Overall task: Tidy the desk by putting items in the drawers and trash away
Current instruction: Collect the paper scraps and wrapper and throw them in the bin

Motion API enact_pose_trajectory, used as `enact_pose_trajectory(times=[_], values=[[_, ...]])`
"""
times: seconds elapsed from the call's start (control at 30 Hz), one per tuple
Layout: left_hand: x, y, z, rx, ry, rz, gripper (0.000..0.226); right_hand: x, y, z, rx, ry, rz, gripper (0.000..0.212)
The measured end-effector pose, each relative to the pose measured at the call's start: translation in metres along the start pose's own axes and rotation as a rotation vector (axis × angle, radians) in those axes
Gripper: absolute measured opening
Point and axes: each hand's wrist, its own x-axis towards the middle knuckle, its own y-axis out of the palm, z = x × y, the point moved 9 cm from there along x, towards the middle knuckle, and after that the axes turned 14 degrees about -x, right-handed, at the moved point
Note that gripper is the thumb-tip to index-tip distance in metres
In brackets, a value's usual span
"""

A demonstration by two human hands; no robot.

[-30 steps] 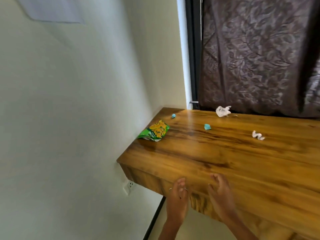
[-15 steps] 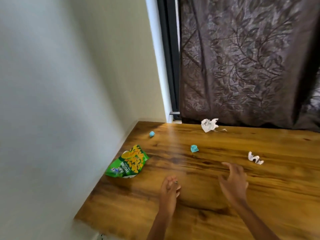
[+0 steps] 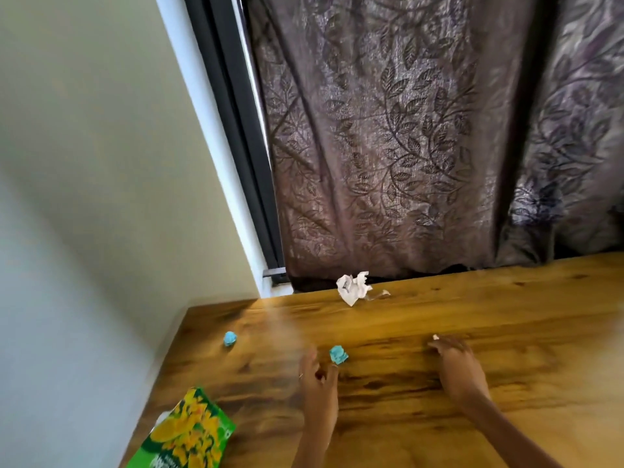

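On the wooden desk (image 3: 526,319) lie bits of trash. My left hand (image 3: 317,383) hovers with spread fingers, its thumb tip right beside a small blue paper ball (image 3: 338,354). My right hand (image 3: 456,363) reaches flat over a small white paper scrap (image 3: 435,337); only the scrap's tip shows past my fingertips. A second blue paper ball (image 3: 230,338) sits near the desk's left edge. A larger crumpled white paper (image 3: 353,287) lies at the back edge. At the front left lies a green and yellow snack packet (image 3: 189,434).
A pale wall (image 3: 84,197) borders the desk on the left. Behind the desk hangs a dark leaf-patterned curtain (image 3: 405,146) next to a black window frame (image 3: 236,130). No drawers or bin are in view.
Both hands have moved forward over the desk: the left from the front edge to the blue paper ball, the right onto the small white scrap. The view has tilted upward and closer.
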Motion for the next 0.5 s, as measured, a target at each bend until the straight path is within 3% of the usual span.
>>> enact_pose_trajectory(times=[0.13,0.23,0.4,0.5], values=[[0.005,0.029,-0.006,0.385,0.187,0.148,0.059,-0.002,-0.001,0.033,0.066,-0.080,0.003,0.038],[0.012,0.037,-0.003,0.606,0.287,0.150,0.053,-0.005,-0.008,0.058,0.231,-0.089,-0.032,0.030],[0.015,0.033,-0.013,0.585,0.388,0.031,0.032,-0.012,-0.016,0.099,0.421,-0.114,-0.054,0.030],[0.020,0.025,-0.011,0.349,0.255,-0.024,0.027,-0.012,-0.024,0.115,0.499,-0.095,-0.071,0.036]])
